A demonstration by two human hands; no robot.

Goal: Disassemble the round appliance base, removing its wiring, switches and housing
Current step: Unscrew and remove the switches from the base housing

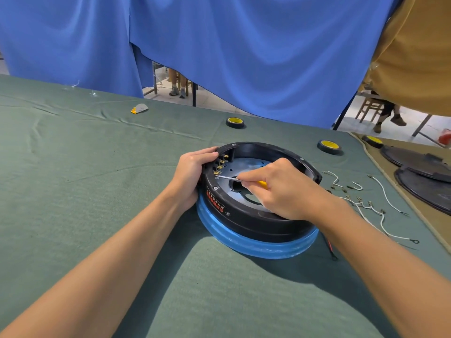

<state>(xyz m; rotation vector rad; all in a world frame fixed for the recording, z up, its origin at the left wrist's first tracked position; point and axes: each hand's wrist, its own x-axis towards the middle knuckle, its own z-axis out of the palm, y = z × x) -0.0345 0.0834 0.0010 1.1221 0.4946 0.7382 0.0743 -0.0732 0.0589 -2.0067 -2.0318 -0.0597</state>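
The round appliance base (253,220), black with a blue lower rim, lies upside down on the green cloth, its metal plate (227,181) showing inside. My left hand (192,174) grips its left wall from outside, beside a row of switches with brass terminals (220,164). My right hand (283,189) holds a yellow-handled screwdriver (227,177) over the opening, its thin tip touching the lowest terminal. Several removed white wires (371,206) lie loose on the cloth to the right of the base.
Two rolls of black tape (235,122) (329,146) sit behind the base; a third (372,140) lies on the tan cloth at right near two dark round lids (424,176). A small grey-and-yellow piece (139,108) is far left. A red-black wire (329,247) trails beside the base.
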